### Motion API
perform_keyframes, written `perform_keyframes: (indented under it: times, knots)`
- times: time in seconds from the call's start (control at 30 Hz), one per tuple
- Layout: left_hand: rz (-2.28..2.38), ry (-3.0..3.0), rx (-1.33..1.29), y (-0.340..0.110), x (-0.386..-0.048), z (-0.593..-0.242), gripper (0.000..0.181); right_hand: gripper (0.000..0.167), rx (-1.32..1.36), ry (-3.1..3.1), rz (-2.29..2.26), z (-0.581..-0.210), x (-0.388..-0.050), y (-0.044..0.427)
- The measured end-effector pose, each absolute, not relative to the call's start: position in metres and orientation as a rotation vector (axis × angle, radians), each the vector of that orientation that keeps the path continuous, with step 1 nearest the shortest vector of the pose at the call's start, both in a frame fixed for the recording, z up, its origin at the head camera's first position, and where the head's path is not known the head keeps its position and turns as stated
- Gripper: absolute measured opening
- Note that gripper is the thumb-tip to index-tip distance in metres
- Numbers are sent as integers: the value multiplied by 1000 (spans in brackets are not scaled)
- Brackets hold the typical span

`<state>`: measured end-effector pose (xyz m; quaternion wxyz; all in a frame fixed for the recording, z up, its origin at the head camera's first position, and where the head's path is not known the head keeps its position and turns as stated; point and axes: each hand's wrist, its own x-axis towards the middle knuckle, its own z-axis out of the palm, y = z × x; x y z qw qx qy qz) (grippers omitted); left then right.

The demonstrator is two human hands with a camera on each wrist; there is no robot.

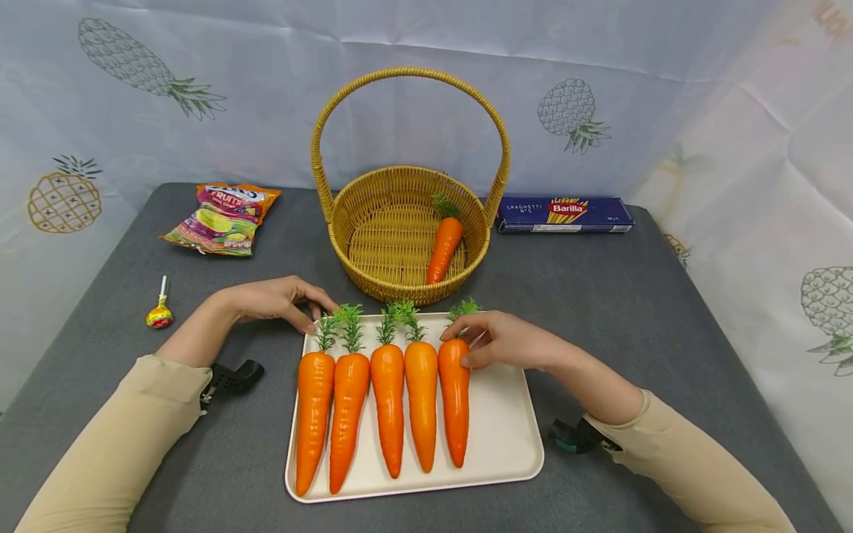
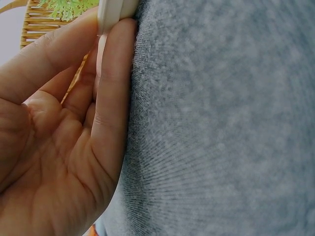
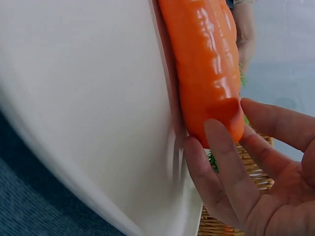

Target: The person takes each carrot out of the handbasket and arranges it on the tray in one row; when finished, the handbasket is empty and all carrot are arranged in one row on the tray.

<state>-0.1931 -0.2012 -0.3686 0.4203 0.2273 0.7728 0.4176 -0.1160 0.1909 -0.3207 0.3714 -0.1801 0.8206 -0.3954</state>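
Several orange carrots (image 1: 388, 407) with green tops lie side by side on a cream tray (image 1: 500, 437). At the right end of the row, my right hand (image 1: 503, 340) pinches the thick top of one carrot (image 1: 456, 414). The right wrist view shows fingertips (image 3: 221, 135) on both sides of that carrot (image 3: 204, 64), which lies on the tray (image 3: 88, 98). My left hand (image 1: 273, 300) is at the tray's far left corner. In the left wrist view its thumb and a finger pinch the tray's rim (image 2: 115, 12), with the hand's side along the dark tabletop.
Behind the tray stands a wicker basket (image 1: 360, 285) with a tall handle and one carrot (image 1: 445, 248) inside. A candy bag (image 1: 226, 218) and a lollipop (image 1: 160, 311) lie at left. A blue spaghetti box (image 1: 563, 215) lies at the back right, before a hanging cloth (image 1: 426, 133).
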Motion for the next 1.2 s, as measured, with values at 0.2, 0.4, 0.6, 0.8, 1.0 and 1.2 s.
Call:
perform_keyframes:
  times: [0.2,0.4,0.6,0.8,1.0,1.2]
  knots:
    - [1053,1934,581,-202,-193,-368,51,32,-409,2126,-986,-316,-116,193]
    - [1050,1934,586,-202,-193,-367,51,31,-433,2206,-895,-313,-117,196]
    - [1045,1935,563,-201,-194,-367,52,33,-443,2270,-791,-306,-117,196]
    - [1044,1933,562,-200,-194,-368,52,35,-462,2308,-696,-293,-118,197]
    - [1052,1933,564,-200,-194,-368,52,36,-448,2334,-689,-277,-125,200]
    - [1056,1926,565,-201,-193,-368,52,37,-470,2363,-772,-262,-138,201]
